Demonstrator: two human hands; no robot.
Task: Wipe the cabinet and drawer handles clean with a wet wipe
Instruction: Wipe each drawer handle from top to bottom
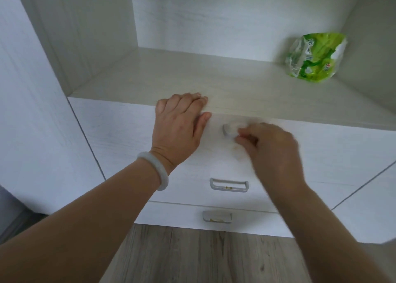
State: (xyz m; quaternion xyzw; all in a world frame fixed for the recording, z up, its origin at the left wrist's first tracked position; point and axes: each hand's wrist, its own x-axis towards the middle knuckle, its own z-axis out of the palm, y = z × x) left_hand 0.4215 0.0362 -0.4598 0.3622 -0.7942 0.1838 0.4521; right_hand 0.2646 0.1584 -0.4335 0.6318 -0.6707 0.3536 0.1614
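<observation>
Right hand (270, 145), blurred, holds the wet wipe (234, 125) in curled fingers against the top drawer handle (227, 130); the handle's long axis runs sideways, its free end left of the fingers. Left hand (180, 126) rests flat on the shelf (214, 83) edge, fingers straight. Two lower handles (229, 185) lie below, apparently unwiped.

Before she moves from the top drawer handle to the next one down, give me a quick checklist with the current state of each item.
1. White wet wipe in right hand: ok, pinched.
2. Wipe on top grey metal drawer handle: ok, touching.
3. Top handle fully wiped: cannot tell, partly hidden, blurred.
4. Left hand resting on white cabinet ledge: ok.
5. Middle grey handle reachable: ok, unobstructed.
6. Green wipe packet on shelf: ok.
</observation>
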